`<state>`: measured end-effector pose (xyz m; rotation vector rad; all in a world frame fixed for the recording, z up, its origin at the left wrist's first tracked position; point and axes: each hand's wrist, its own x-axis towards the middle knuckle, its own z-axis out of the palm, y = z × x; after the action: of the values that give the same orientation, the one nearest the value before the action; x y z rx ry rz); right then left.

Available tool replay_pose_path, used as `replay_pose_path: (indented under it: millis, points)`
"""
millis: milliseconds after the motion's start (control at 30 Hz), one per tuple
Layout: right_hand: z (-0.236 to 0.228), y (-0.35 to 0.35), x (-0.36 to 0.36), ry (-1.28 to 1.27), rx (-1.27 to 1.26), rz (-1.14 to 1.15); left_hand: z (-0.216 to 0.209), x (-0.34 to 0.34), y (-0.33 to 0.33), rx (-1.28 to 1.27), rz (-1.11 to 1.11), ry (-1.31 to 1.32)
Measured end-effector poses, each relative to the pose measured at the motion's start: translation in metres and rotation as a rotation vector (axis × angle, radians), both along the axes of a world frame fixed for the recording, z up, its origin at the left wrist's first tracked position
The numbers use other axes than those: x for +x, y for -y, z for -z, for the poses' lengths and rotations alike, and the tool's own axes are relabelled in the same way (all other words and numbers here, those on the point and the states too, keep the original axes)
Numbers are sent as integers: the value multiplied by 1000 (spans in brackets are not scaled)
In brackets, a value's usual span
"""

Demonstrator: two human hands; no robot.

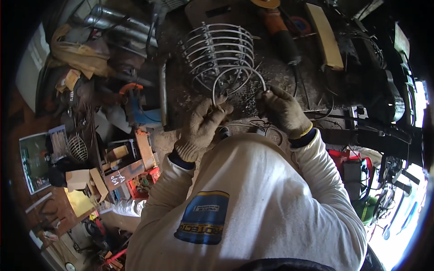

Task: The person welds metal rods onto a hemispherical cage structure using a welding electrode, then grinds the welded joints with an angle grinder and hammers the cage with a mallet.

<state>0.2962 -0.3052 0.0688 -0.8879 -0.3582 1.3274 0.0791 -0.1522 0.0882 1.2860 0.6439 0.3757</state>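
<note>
Both my hands wear tan work gloves. A thin bent metal ring (pixel 215 86) stands between them, its curve toward the bench and its gap toward me. My left hand (pixel 205 124) is closed on the ring's left end, and my right hand (pixel 285 110) pinches its right end. Just beyond, partly behind the ring, a round cage of metal rods (pixel 221 44) rests on the dark workbench (pixel 181 101). It has several curved hoops joined by crosswise bars.
Right of the cage lies an orange and black angle grinder (pixel 278 34) with its cord trailing toward me. A wooden board (pixel 324 36) sits farther right. Metal pipes (pixel 122 25) are piled at far left. A blue metal piece (pixel 143 114) stands left of the bench.
</note>
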Motion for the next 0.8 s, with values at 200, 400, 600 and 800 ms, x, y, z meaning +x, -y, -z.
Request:
replay_pose_path:
  millis: [200, 400, 600, 800]
  points:
    - [5, -28, -23, 1054, -280, -67, 22, -27, -19, 789, -48, -310]
    - [26, -47, -26, 1412, -358, 40, 40, -16, -30, 1116, -186, -460]
    - [30, -58, -30, 1483, -451, 50, 47, -13, -36, 1187, -154, -631]
    - [26, -58, -31, 1451, -437, 60, 70, -16, -42, 1179, -266, -500]
